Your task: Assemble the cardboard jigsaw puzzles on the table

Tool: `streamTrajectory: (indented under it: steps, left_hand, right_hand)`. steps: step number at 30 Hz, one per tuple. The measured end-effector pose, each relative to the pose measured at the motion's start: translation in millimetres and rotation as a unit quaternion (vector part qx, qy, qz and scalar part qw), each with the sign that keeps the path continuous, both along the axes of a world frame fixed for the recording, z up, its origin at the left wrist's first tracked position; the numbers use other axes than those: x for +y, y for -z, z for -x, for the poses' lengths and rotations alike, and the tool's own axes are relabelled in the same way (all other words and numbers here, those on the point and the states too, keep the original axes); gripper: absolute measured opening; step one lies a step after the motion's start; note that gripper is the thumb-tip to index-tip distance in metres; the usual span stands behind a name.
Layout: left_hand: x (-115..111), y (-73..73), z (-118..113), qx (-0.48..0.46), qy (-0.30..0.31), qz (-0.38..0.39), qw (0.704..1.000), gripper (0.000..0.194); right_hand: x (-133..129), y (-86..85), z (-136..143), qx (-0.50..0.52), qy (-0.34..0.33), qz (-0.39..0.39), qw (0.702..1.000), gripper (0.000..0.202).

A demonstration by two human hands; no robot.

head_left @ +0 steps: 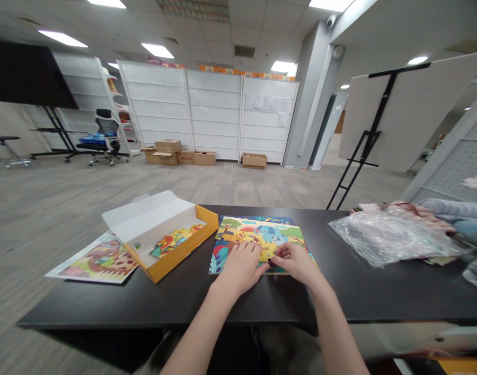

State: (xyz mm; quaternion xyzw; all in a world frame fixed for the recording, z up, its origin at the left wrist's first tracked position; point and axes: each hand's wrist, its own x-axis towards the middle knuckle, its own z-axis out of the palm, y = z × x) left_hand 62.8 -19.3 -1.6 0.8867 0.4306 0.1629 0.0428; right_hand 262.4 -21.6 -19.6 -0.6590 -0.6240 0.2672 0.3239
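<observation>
Left hand point(242, 264): wide, laid on puzzle point(270, 233)
Right hand point(295, 263): narrow pinch, contents unclear
Box point(183, 253): left of left hand

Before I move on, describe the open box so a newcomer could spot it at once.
On the black table, find the elephant picture under the left hand and right hand. Left of it, the open box sits angled, white inside, with colourful pieces in it. Its yellow walls set it apart from both flat neighbours: that picture and the printed sheet opposite.
</observation>
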Motion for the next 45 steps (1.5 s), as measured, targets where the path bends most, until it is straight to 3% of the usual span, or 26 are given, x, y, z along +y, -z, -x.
streamTrajectory:
  steps: [5, 11, 15, 19, 22, 26, 31, 34, 37, 39, 42, 45]
  left_hand:
    - [0.9, 2.2, -1.0, 0.007, 0.0, -0.007, 1.0, 0.034]
    - [1.9, -1.2, -3.5, 0.025, -0.016, 0.0, 1.0, 0.028]
    - [2.5, -4.4, -1.8, 0.023, -0.016, 0.022, 0.999, 0.03]
    - [4.9, -3.8, 3.9, -0.016, -0.002, 0.046, 0.999, 0.037]
    - [7.1, -1.9, 8.7, -0.051, 0.005, 0.064, 0.997, 0.044]
    - [8.6, 0.1, 12.1, -0.112, 0.013, 0.083, 0.99, 0.052]
    - [9.6, -2.3, 9.7, -0.289, 0.029, 0.167, 0.942, 0.063]
    - [12.3, -6.8, 8.3, -0.39, 0.021, 0.22, 0.894, 0.051]
    - [16.3, -16.0, 15.3, -0.437, 0.024, 0.233, 0.868, 0.04]
    - [19.0, -25.7, 28.9, -0.446, -0.006, 0.198, 0.873, 0.037]
    - [22.5, -41.9, 63.4, -0.407, -0.147, 0.03, 0.901, 0.033]
    - [25.1, -52.5, 103.6, -0.341, -0.288, -0.083, 0.891, 0.033]
  right_hand:
    - [-1.3, -7.6, 6.9, -0.051, -0.015, -0.017, 0.998, 0.044]
    - [4.0, -6.7, 12.1, -0.151, -0.011, -0.001, 0.988, 0.042]
    - [9.6, 1.0, 8.7, -0.075, -0.01, -0.009, 0.997, 0.037]
    - [11.7, 3.3, 8.3, 0.079, -0.021, -0.012, 0.997, 0.029]
    - [11.3, -0.2, 9.4, 0.177, -0.031, 0.006, 0.984, 0.034]
    - [9.0, -6.9, 8.5, 0.225, -0.005, -0.002, 0.974, 0.046]
    - [3.4, -17.9, 10.5, 0.256, -0.004, -0.022, 0.966, 0.055]
    - [0.3, -24.4, 17.1, 0.274, -0.037, -0.038, 0.96, 0.052]
    - [0.0, -26.1, 24.4, 0.283, -0.062, -0.042, 0.956, 0.05]
    - [1.0, -23.4, 26.9, 0.274, -0.064, -0.049, 0.958, 0.048]
    - [2.4, -15.2, 25.0, 0.195, -0.047, -0.083, 0.976, 0.038]
    - [2.2, -7.5, 20.1, 0.039, -0.043, -0.088, 0.994, 0.022]
